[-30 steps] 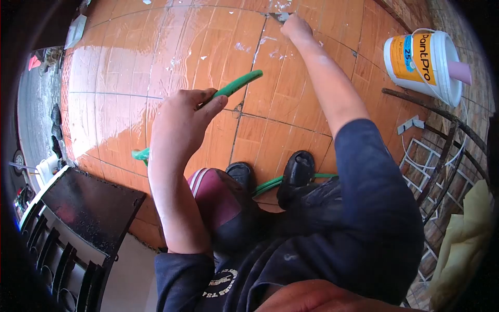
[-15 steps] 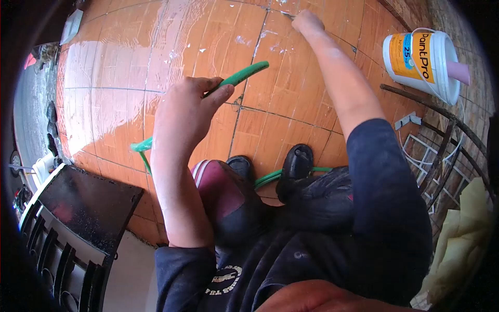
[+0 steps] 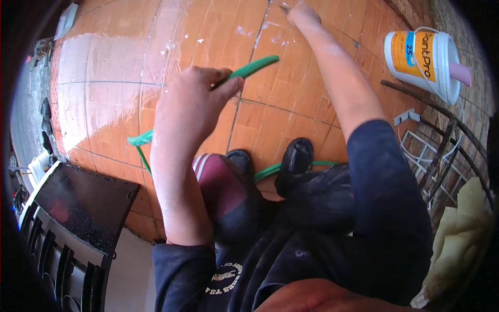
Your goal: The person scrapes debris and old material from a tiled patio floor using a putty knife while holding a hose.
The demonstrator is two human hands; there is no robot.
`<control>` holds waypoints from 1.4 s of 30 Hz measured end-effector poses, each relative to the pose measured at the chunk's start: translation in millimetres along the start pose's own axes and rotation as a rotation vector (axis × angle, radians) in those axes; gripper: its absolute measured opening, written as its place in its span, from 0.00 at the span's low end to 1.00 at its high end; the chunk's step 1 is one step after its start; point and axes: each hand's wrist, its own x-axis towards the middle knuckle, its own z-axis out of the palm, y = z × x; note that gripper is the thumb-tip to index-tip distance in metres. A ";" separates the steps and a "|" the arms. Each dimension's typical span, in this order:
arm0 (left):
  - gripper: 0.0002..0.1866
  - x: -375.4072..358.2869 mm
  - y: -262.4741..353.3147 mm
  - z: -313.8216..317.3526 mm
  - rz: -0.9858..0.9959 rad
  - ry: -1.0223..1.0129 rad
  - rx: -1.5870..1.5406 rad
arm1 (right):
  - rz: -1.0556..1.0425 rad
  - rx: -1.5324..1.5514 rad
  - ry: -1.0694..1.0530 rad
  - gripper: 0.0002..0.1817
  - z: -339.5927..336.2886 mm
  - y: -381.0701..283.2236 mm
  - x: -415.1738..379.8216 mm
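Hold the round green flexible hose steady at frame centre, clamped in the left grip, and press the mostly hidden dark tool, clamped in the right grip at top centre, low against the orange tiled floor.

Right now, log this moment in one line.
left hand: holding green hose; right hand: gripping tool, mostly hidden; tiled floor: looks wet, white marks; PaintPro bucket: at right

- Tool: mostly hidden in right hand; type unclear.
- Green hose: middle run hidden behind left hand.
- Tiled floor: far edge cut off by picture's top.
- Small items past floor's left edge: blurred, too small to tell.
- Shirt print: partly lost in folds.
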 end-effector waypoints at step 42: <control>0.25 -25.4 -36.8 -23.3 0.101 0.143 -0.013 | -0.054 0.070 0.010 0.20 39.4 -35.5 -83.7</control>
